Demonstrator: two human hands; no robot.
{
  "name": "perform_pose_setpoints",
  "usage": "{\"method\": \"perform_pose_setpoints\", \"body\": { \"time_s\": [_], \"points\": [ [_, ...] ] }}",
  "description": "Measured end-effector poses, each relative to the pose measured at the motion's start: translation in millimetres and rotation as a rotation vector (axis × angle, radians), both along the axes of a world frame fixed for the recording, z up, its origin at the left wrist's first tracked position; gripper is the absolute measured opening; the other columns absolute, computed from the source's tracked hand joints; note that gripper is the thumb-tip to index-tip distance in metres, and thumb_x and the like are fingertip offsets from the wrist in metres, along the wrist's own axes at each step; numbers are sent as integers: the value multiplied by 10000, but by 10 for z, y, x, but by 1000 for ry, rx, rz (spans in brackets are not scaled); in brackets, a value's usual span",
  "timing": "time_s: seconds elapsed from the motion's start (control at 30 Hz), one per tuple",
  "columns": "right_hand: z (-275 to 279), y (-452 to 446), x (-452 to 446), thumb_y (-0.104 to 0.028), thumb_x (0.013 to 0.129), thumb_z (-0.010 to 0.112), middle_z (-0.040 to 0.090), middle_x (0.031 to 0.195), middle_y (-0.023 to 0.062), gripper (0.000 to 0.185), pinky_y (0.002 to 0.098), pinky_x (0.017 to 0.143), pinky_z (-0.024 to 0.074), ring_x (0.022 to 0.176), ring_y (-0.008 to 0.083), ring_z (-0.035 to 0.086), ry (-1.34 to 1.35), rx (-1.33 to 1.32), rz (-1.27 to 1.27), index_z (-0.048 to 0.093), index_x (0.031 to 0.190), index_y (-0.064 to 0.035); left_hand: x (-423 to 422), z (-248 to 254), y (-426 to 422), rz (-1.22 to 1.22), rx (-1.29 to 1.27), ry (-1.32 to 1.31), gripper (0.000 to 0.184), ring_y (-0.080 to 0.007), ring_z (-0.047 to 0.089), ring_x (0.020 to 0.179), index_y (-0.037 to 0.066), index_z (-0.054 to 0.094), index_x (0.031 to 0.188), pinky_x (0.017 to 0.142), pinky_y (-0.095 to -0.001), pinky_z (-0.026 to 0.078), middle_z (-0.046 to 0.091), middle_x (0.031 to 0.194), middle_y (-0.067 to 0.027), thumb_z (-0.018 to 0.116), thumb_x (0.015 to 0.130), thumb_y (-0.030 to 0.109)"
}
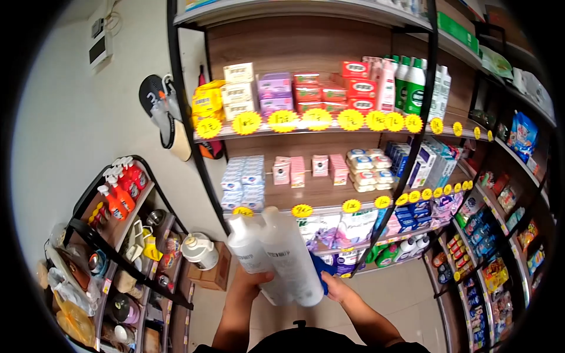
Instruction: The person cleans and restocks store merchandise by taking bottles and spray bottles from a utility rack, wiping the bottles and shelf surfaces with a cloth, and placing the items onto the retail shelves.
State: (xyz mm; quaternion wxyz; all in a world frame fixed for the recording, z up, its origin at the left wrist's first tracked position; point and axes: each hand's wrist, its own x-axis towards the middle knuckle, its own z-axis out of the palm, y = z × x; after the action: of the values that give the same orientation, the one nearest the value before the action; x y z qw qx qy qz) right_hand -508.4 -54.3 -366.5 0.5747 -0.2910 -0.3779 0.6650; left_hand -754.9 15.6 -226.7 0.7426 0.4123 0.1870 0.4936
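Two large pale bottles are held up side by side in front of my body. My left hand [253, 280] is wrapped round the smaller white bottle [250, 253], which has a narrow cap and leans a little. Touching it on the right is the taller translucent bottle [288, 259], also tilted. My right hand [334, 286] holds a blue cloth [322, 269] against the right side of the taller bottle. Some of the fingers of both hands are hidden behind the bottles and the cloth.
Ahead stands a shelf unit [306, 200] with boxed soaps, bottles, bags and yellow price tags. A low rack [138, 220] with red spray bottles is at the left. A white tub [199, 251] sits on a cardboard box [213, 274]. More stocked shelves [471, 235] line the right.
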Motion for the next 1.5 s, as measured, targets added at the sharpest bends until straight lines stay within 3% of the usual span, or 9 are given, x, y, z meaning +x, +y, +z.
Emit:
{"method": "perform_pose_setpoints", "body": {
  "time_s": [0.23,0.4,0.67,0.73,0.83,0.93,1.1,1.47,1.5],
  "points": [
    [616,-209,872,-431,1040,412,480,1484,145,604,447,1120,410,1320,282,520,300,-98,-28,368,1512,-56,1158,-111,-285,-442,-79,223,911,-292,583,1215,-8,488,1393,1063,-401,428,641,1261,-116,756,523,-20],
    [1636,-330,1439,-353,955,584,600,1358,114,607,374,1057,453,1231,227,585,334,164,63,480,1434,4,1897,-299,-404,-670,99,331,936,-259,598,1188,58,500,1386,1042,-409,443,642,1262,-84,876,530,29],
    [2316,-383,2545,-225,902,711,665,1226,90,495,327,989,467,1130,174,590,-683,176,194,582,1315,14,2834,-166,-556,-917,210,309,834,-202,592,1173,41,533,1363,1039,-373,438,647,1252,-70,901,619,125],
    [2666,-488,2709,-198,913,693,621,1288,128,475,361,1025,456,1182,224,582,-1014,293,324,577,1317,24,3000,-192,-587,-528,544,398,848,-198,576,1178,36,526,1366,1043,-356,432,631,1252,-73,910,617,138],
    [2915,-832,2726,-142,830,707,587,1309,158,419,407,1024,459,1218,341,565,-1661,526,3,636,1224,-17,3329,-266,-480,-736,352,448,839,-207,568,1186,39,518,1356,1039,-352,435,625,1241,-78,911,618,105],
    [2655,-1015,2602,-87,813,603,548,1366,140,427,490,1132,371,1324,344,481,-2143,682,-520,636,1240,-84,3696,-153,-398,-734,87,293,782,-225,633,1126,34,499,1349,983,-382,497,633,1233,-94,831,644,-36],
    [1977,-965,3001,-144,835,589,540,1410,90,428,530,1157,328,1365,315,452,-2224,635,-885,631,1261,-126,4365,-379,-46,-702,8,12,788,-232,646,1116,28,464,1374,939,-397,551,617,1258,-123,761,656,-106],
    [568,-738,3069,-109,766,725,495,1424,155,335,534,1054,425,1325,429,436,-1965,424,-1381,713,1099,-143,5060,-31,630,-736,-87,10,651,-226,637,1103,2,503,1322,965,-384,509,640,1204,-116,721,717,-101],
    [451,-645,2995,-64,775,728,462,1444,192,371,531,1071,408,1339,439,424,-1599,297,-1581,684,1138,-124,5108,-38,690,-749,-80,-40,677,-232,624,1129,10,487,1339,979,-393,501,631,1218,-119,724,714,-100]
  ]
}}
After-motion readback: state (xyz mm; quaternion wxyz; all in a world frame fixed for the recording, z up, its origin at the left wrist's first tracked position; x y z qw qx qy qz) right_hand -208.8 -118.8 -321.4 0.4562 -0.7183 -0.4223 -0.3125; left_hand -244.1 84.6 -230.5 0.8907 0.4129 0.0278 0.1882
